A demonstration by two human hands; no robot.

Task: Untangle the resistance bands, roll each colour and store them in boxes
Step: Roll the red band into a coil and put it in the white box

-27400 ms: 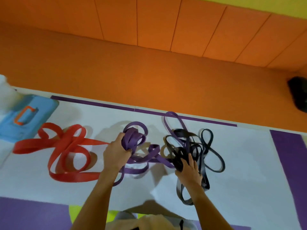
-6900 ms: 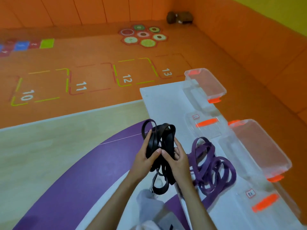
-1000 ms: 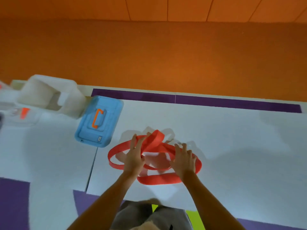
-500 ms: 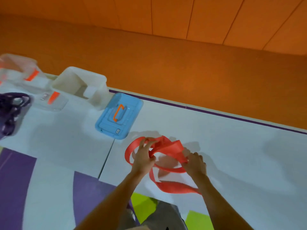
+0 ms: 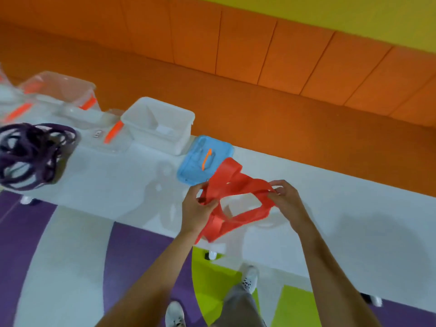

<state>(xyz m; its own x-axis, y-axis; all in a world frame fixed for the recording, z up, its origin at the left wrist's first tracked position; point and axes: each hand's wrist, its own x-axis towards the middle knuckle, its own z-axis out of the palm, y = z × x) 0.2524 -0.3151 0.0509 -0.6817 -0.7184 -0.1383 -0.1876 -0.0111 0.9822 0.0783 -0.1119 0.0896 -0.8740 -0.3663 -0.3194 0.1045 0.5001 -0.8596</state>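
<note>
Band: wide flat red rubber resistance band (image 5: 238, 185), held up above the white tabletop (image 5: 354, 220) between both hands; loops crossing, one loop rising over the lid behind, a tail drooping toward the near table edge.
Left hand: left hand (image 5: 198, 208) gripping a bunch of layers at the band's left end, thumb and fingers curled round them.
Right hand: right hand (image 5: 285, 199) pinching the right end, fingertips closed on the strap.
Reason for the hold: probably spread apart in the air to open the loops and expose twists before rolling; limp stuff, likely to flop and cross again.
Likely destination: open opaque white rectangular plastic box (image 5: 160, 123) at the far edge.
In the way: flat light-blue plastic lid with orange handle (image 5: 200, 161), lying between band and white box; contact with the upper loop not discernible.
Around: blurred heap of dark purple and black bands (image 5: 33, 156) far left, well apart; clear plastic boxes with orange latches (image 5: 61, 88) behind it.
</note>
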